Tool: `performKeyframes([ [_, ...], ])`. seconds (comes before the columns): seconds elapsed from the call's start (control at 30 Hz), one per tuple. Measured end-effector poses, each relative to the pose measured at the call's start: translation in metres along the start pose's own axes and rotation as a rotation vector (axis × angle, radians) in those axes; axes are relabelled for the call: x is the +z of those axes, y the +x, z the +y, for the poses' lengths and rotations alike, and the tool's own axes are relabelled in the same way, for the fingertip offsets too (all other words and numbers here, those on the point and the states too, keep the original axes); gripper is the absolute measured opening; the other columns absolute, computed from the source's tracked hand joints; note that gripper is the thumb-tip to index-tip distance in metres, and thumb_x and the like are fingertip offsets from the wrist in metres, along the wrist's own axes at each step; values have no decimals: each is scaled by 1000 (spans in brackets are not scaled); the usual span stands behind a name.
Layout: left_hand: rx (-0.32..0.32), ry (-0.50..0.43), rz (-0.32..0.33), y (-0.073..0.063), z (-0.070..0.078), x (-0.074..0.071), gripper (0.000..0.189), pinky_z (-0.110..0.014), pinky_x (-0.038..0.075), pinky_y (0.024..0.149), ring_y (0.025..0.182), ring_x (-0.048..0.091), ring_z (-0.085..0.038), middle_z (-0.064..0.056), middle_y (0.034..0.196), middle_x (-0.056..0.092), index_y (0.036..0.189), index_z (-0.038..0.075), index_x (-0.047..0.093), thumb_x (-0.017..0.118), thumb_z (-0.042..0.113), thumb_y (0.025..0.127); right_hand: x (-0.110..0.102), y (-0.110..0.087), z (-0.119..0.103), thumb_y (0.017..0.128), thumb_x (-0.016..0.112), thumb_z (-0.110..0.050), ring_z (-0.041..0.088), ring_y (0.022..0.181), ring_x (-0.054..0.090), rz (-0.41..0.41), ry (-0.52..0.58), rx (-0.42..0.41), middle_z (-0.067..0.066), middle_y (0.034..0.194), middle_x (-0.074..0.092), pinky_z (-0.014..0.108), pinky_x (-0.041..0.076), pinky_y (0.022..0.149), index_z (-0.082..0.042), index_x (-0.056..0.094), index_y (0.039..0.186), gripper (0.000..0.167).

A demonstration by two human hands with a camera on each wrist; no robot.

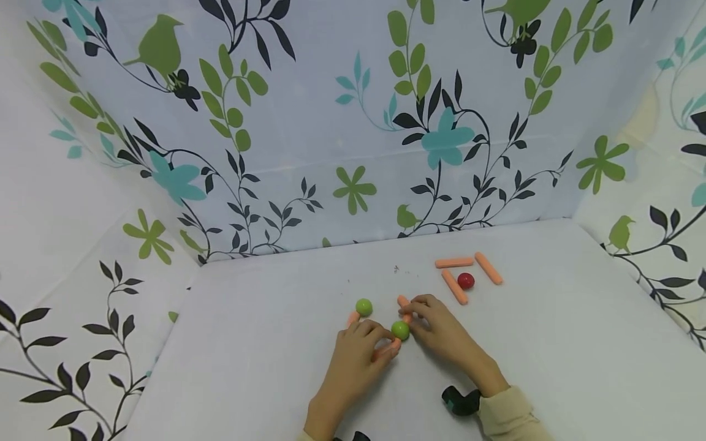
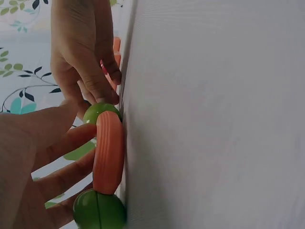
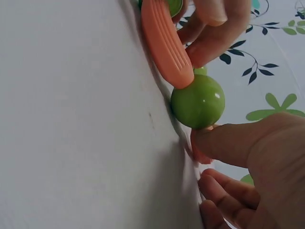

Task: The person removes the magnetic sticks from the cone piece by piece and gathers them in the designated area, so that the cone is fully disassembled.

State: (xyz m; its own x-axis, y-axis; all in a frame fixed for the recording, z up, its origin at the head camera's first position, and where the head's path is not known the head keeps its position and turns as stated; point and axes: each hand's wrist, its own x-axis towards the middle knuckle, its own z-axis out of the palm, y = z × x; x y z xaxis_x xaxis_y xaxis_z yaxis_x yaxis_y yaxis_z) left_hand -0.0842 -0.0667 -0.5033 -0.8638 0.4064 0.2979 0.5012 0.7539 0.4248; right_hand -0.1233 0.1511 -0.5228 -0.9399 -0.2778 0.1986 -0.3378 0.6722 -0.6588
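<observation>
Near the front middle of the table in the head view, my left hand (image 1: 358, 355) holds an orange ridged stick (image 2: 108, 152) between thumb and fingers. The stick runs between two green balls: a nearer one (image 2: 99, 210) and a farther one (image 2: 97, 112) in the left wrist view. My right hand (image 1: 444, 334) pinches another orange stick (image 1: 404, 301), whose near end lies by the green ball (image 1: 401, 331) between my hands. The right thumb reaches right up to that ball (image 3: 198, 101). Beyond my left hand sits the other green ball (image 1: 364, 307), with an orange end (image 1: 353, 318) beside it.
Farther right on the white table (image 1: 265, 343) lie three loose orange sticks, one crosswise (image 1: 455, 262), one at the right (image 1: 488, 268) and one nearer (image 1: 455, 288). A red ball (image 1: 466, 281) sits among them. A leaf-patterned cloth (image 1: 309, 122) hangs behind the table.
</observation>
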Motion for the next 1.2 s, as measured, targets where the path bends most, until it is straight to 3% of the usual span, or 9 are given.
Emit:
performKeyframes([
  [0.13, -32, 37, -9, -3, 0, 5, 32, -45, 45, 95, 109, 63, -15, 8, 111, 70, 112, 23, 73, 83, 40, 86, 4, 0, 2, 92, 78, -9, 26, 111, 63, 28, 7, 21, 11, 126, 64, 49, 54, 97, -14, 75, 118, 27],
  [0.27, -44, 44, 8, -2, -2, 11, 35, -46, 44, 98, 111, 63, -18, 6, 112, 71, 113, 21, 73, 86, 35, 83, 7, 0, 6, 91, 79, -8, 26, 116, 62, 47, 37, 57, 9, 129, 63, 49, 53, 100, -16, 74, 118, 28],
  [0.5, -77, -47, 142, -2, -16, 25, 25, -53, 38, 110, 117, 58, -18, 7, 107, 72, 102, 21, 76, 89, 24, 81, 11, 2, 13, 91, 81, -14, 28, 121, 61, 61, 101, 94, 12, 139, 58, 49, 53, 101, -21, 73, 116, 28],
  [0.67, -57, -82, 224, -5, -28, 34, 24, -54, 37, 111, 121, 57, -19, 9, 109, 70, 99, 23, 75, 90, 22, 80, 12, 1, 16, 90, 82, -19, 37, 133, 56, 89, 94, 74, 12, 152, 52, 57, 51, 106, -24, 72, 110, 23],
  [0.87, -41, -89, 237, -6, -32, 38, 22, -52, 36, 108, 120, 56, -17, 12, 108, 69, 99, 24, 75, 88, 27, 82, 14, 2, 17, 88, 84, -19, 38, 130, 51, 130, 23, 31, 7, 148, 59, 61, 49, 102, -26, 72, 105, 23],
  [1.2, -35, -79, 254, -6, -33, 38, 23, -51, 36, 108, 119, 56, -17, 13, 107, 68, 100, 24, 74, 88, 24, 81, 16, 2, 16, 85, 87, -17, 39, 133, 50, 159, 35, 44, 13, 145, 58, 60, 50, 103, -24, 71, 104, 26],
])
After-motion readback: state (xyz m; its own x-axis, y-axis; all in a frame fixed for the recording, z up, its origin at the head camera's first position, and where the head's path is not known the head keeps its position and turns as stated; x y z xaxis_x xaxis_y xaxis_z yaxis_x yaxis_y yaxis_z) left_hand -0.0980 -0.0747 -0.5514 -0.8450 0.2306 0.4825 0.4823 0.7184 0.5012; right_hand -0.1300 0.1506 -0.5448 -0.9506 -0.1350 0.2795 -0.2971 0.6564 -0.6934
